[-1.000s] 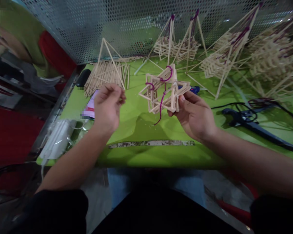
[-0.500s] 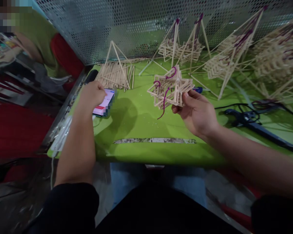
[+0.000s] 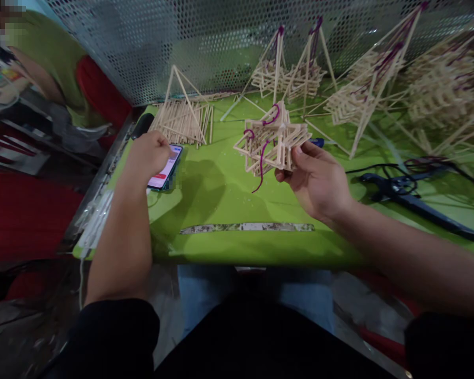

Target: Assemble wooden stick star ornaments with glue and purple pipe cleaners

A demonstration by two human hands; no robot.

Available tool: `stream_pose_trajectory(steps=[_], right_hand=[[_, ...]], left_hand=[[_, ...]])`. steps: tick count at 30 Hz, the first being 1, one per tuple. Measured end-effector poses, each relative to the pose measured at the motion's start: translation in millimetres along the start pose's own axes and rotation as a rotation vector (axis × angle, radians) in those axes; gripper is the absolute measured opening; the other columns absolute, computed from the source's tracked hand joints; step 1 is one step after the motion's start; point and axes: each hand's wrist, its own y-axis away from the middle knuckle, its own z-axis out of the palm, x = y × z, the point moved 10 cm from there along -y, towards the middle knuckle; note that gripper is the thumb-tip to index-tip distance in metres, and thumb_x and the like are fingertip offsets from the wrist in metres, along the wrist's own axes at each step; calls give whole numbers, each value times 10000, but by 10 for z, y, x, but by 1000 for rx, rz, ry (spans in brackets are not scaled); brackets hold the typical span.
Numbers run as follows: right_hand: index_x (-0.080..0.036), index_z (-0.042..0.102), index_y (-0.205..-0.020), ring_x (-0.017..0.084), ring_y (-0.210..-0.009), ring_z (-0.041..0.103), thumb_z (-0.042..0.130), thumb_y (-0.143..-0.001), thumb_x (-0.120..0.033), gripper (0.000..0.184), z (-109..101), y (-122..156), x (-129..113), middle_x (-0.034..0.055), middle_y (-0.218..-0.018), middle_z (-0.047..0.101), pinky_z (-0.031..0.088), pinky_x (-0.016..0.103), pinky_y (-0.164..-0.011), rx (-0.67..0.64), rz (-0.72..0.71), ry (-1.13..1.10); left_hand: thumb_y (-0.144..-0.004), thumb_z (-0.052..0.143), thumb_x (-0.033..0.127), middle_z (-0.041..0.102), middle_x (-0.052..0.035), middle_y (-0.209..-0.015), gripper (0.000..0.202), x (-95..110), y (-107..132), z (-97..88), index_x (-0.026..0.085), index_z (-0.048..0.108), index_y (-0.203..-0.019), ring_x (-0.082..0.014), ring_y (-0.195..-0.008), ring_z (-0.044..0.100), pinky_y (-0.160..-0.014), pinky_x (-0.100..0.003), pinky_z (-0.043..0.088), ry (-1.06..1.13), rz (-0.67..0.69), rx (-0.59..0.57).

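My right hand pinches one corner of a small basket-like frame of stacked wooden sticks, held above the green table. Purple cords loop from its top, and one end dangles loose. On the left, a lit phone lies on the table. Over its upper left side is my left hand, curled with the fingers folded and nothing visible in it; whether a fingertip touches the screen is hidden. Behind the phone rests a pile of loose wooden sticks with a stick tripod standing over it.
Several stick frames hung with purple cord stand along the perforated metal panel. At right lies a black glue gun-like tool with a cable. A flat, stained strip lies near the front edge of the table. Another person sits at left.
The picture has shifted slightly, moving most things a little left. The content on the phone's screen looks slightly different. Both hands keep nearly the same pose, and the stick frame stays in my right hand.
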Motion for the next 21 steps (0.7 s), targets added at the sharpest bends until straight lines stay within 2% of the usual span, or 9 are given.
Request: stream_pose_trajectory(steps=[6, 9, 12, 14, 16, 19, 21], right_hand=[[-285, 821, -1083, 163, -777, 664, 979, -1041, -485, 259, 14, 7, -17, 12, -993, 751, 645, 321, -686, 3, 4, 6], [-282, 826, -1061, 163, -775, 646, 994, -1013, -475, 260, 10, 6, -19, 11, -979, 746, 631, 315, -673, 13, 4, -8], [-281, 815, -1027, 165, -777, 633, 993, -1010, -467, 258, 8, 4, -25, 10, -957, 722, 625, 315, -672, 14, -2, -9], [-285, 817, -1035, 167, -781, 634, 986, -1015, -462, 245, 5, 3, -26, 12, -963, 723, 626, 317, -675, 13, -5, -5], [-292, 831, -1080, 167, -786, 641, 985, -1016, -459, 236, 1, -1, -23, 14, -994, 739, 630, 320, -681, 14, -7, -2], [-303, 837, -1125, 171, -791, 642, 994, -1002, -464, 256, -6, -12, -6, 11, -1015, 754, 634, 328, -689, 16, -7, 6], [-303, 826, -1110, 177, -790, 637, 994, -994, -476, 267, -7, -20, 17, 10, -1003, 754, 634, 336, -696, 19, -2, 20]], left_hand=[[-943, 829, 25, 637, 34, -735, 235, -67, -17, 7, 206, 728, -832, -193, -783, 532, -845, -374, 393, 20, -30, 7], [-1015, 778, 46, 688, 51, -772, 203, -30, -11, -87, 205, 708, -910, -166, -773, 541, -831, -362, 395, 96, 32, 79], [-1093, 738, 138, 822, 40, -885, 103, 92, 42, -152, 202, 712, -1017, -141, -728, 556, -782, -339, 414, 234, 128, 178], [-1135, 736, 261, 874, 3, -928, 127, 250, 116, -84, 220, 715, -1017, -156, -734, 617, -778, -338, 464, 317, 210, 196], [-1179, 710, 461, 870, -39, -904, 310, 489, 236, 82, 246, 732, -956, -202, -778, 698, -785, -368, 511, 360, 330, 154], [-1197, 530, 871, 846, -91, -893, 724, 886, 500, 447, 248, 793, -938, -239, -804, 732, -776, -404, 530, 389, 520, -18], [-1127, 432, 1062, 877, -113, -1026, 905, 1044, 671, 631, 241, 805, -1041, -235, -855, 765, -798, -399, 575, 534, 564, -145]])
